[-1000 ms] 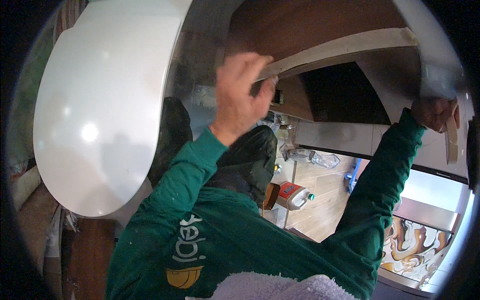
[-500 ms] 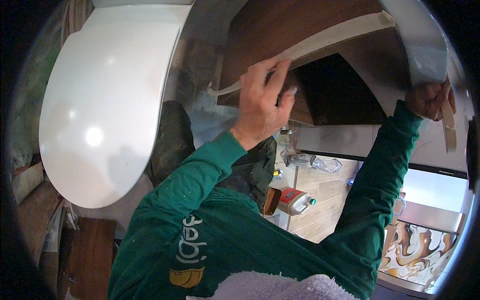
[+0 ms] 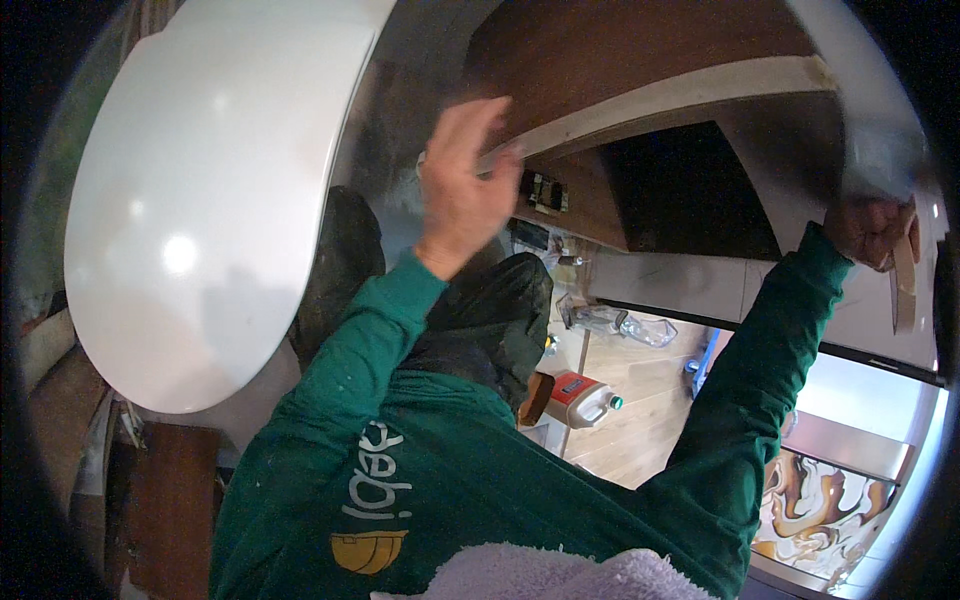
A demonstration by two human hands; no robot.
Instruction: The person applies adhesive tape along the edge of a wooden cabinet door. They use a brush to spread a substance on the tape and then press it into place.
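Shifted left since the earlier frame: my left hand [image 3: 465, 190], blurred, fingers spread, at the long beige paper-like strip [image 3: 690, 92] along the brown wooden panel [image 3: 640, 45]. Right hand [image 3: 870, 232]: closed on apparent beige tape roll [image 3: 905, 285]. Step, seemingly: smoothing; next needs firm end-pressing.

Bathroom, shown by white toilet lid [image 3: 200, 210], brown wooden cabinet [image 3: 610, 45] beside it
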